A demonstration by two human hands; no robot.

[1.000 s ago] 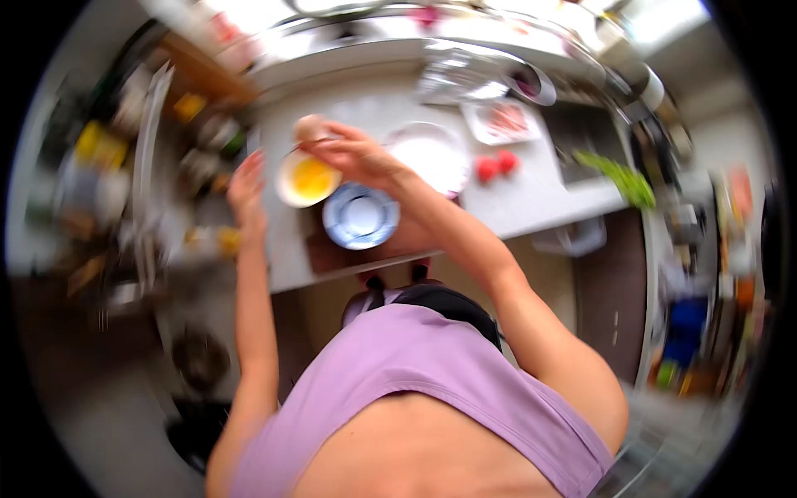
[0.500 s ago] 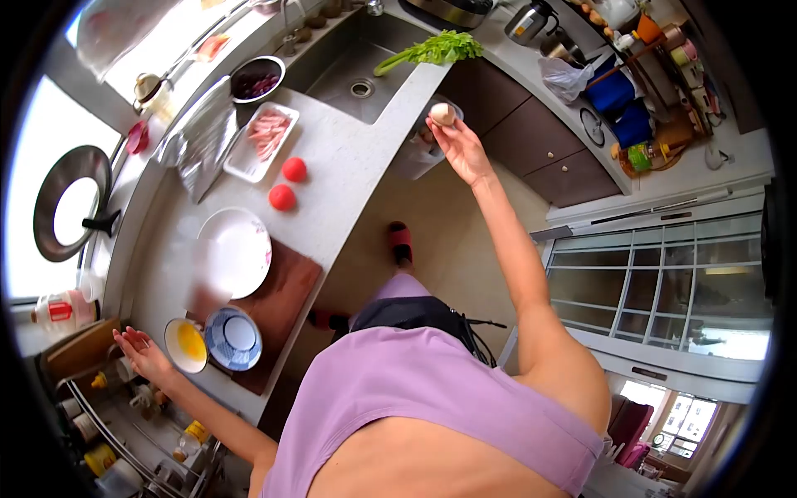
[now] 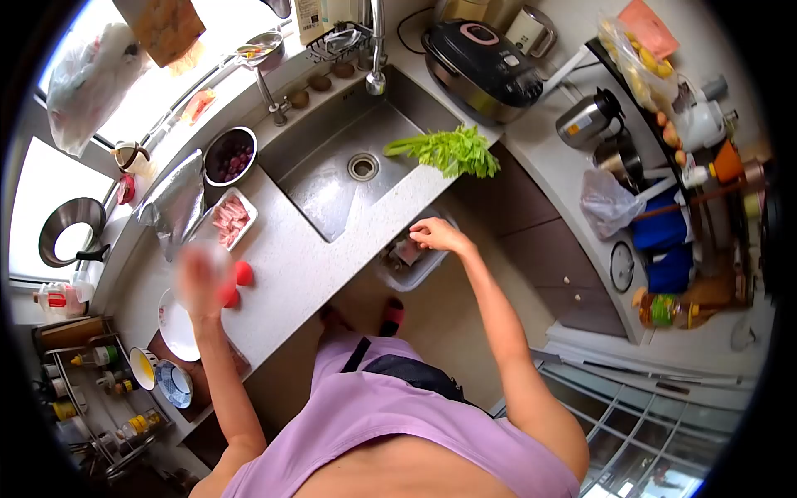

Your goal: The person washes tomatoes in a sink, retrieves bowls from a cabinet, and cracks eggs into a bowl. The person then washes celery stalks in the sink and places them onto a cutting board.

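My right hand hangs over a plastic waste bin below the counter edge. Its fingers point down and look loosely apart, and no eggshell shows in them. My left hand is smeared by blur, above the counter near two red tomatoes. Beneath that forearm lies a white plate, partly covered. A bowl of yellow beaten egg and a blue-patterned bowl stand close by. Behind the left hand is a white tray of sliced meat.
Celery lies across the corner of the steel sink. A bowl of dark purple fruit stands left of the sink. At the back is a black rice cooker. A spice rack occupies the lower left.
My view has swung toward the sink. The right hand has lowered to the bin, and the eggshell it held is out of sight. My left hand has moved from beside the bowls toward the tomatoes.
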